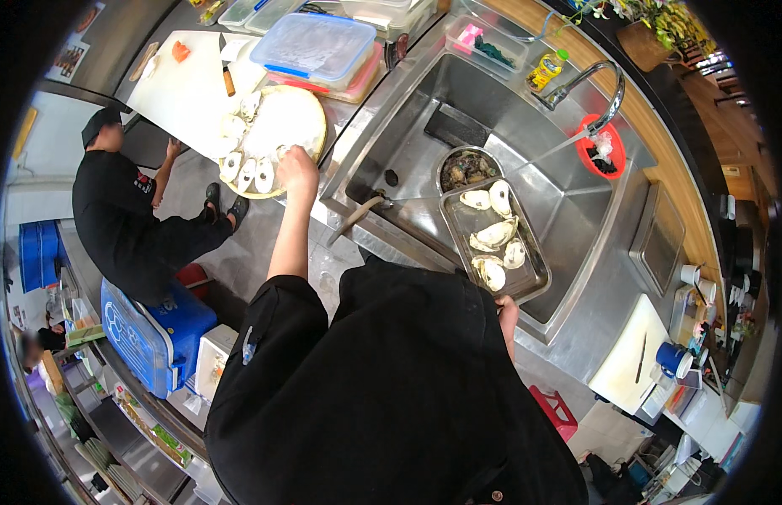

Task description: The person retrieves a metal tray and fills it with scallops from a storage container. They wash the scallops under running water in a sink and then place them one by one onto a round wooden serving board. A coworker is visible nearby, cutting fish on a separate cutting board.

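My left hand (297, 170) reaches over a round yellow-rimmed platter (321, 117) heaped with crushed ice (280, 117). Its fingers are closed around what looks like an oyster shell (281, 151), mostly hidden by the hand. Several opened oysters (246, 174) lie on the ice along the platter's left and near edges. My right hand (507, 315) grips the near end of a rectangular metal tray (538, 268), its fingers partly hidden. In that tray sit several oyster shells (493, 234), with bare metal showing between them. The tray rests tilted over the sink's near edge.
Water runs from a faucet (611, 107) into the steel sink (403, 139), where a round bowl of shellfish (469, 170) stands. A knife (227, 77) lies on the white cutting board (182, 95), beside lidded containers (315, 47). A co-worker (122, 202) sits at left.
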A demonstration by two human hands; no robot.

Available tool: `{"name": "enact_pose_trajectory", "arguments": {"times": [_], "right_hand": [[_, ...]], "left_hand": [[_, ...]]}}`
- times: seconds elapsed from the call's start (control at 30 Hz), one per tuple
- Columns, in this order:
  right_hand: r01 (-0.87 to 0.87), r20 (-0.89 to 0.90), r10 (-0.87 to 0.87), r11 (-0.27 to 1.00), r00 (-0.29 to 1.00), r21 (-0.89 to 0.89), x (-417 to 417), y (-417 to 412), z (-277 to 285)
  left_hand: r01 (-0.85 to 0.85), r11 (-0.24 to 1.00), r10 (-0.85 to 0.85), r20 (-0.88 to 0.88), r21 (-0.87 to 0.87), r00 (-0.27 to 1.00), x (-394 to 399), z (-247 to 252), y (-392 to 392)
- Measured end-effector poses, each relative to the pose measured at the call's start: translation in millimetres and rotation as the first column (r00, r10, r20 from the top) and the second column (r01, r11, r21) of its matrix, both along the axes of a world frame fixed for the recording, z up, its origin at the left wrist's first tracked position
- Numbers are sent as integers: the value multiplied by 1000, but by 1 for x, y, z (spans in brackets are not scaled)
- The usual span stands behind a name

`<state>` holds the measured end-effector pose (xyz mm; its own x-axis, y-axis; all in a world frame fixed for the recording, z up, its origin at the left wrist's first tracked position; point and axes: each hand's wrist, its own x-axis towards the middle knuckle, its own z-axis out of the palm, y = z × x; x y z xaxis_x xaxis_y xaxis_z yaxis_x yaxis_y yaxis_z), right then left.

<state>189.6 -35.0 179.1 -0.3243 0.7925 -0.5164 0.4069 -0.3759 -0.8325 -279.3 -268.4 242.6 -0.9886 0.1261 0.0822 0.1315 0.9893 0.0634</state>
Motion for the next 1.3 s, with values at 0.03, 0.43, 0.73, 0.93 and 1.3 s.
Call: {"name": "enact_pose_trajectory", "arguments": {"times": [0.03, 0.43, 0.73, 0.93, 1.3], "right_hand": [[2, -15, -2, 1000, 1000, 15, 4, 1, -7], [32, -142, -33, 999, 989, -14, 18, -5, -29], [222, -159, -227, 974, 961, -48, 18, -22, -2], [443, -238, -493, 865, 837, -235, 52, -41, 5], [709, -328, -749, 657, 576, -256, 62, -67, 15]], "left_hand": [[6, 1000, -6, -20, -8, 1000, 0, -2, -1], [389, 833, -414, -23, 394, 910, 85, 27, 43], [735, 459, -819, -83, 499, 568, 91, -32, 190], [764, 252, -945, -20, 594, 327, 96, 10, 366], [56, 296, -937, 279, 954, 210, 93, -16, 463]]}}
